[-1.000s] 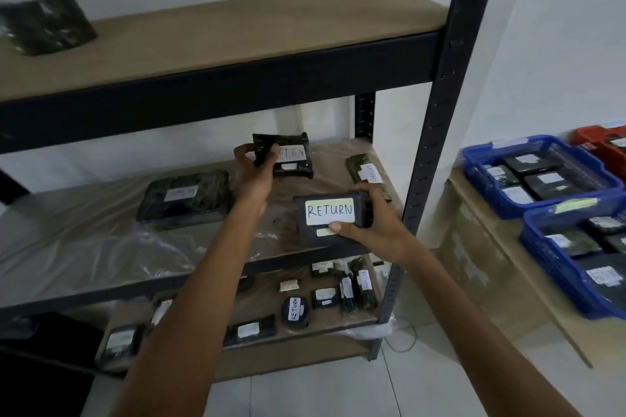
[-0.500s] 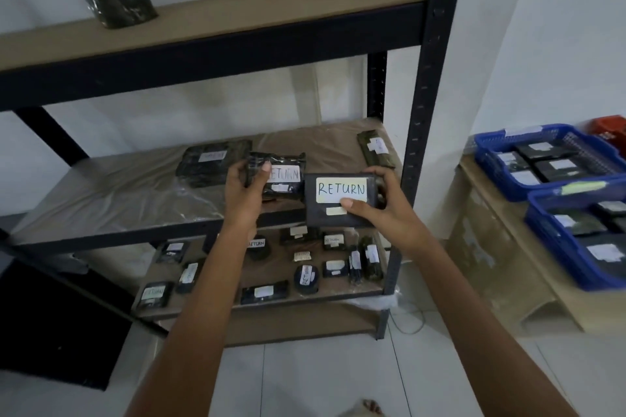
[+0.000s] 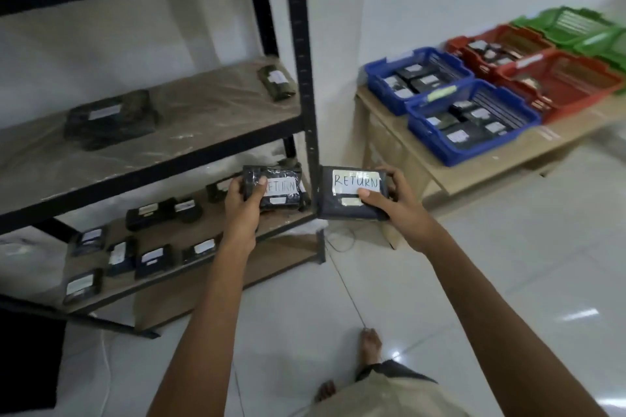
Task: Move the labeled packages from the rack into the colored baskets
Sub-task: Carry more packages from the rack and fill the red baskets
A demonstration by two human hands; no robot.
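Currently, the left hand grips the left pack, labelled RETURN, before the rack. The right hand grips the right pack, also RETURN, just beyond the post. Carry both level, labels up, to the baskets at right. Which colour takes RETURN cannot be read here, so confirm before release.

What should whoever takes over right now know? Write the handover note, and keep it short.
Left hand grips a wrapped RETURN package; right hand grips a flat RETURN package. Both are held off the rack.
Done: the blue baskets and the far red basket hold packages.
Left: bin these two, then the large package and small package on the middle shelf, then the bottom-shelf packages. Basket tags are unreadable, so which basket takes RETURN is unclear.
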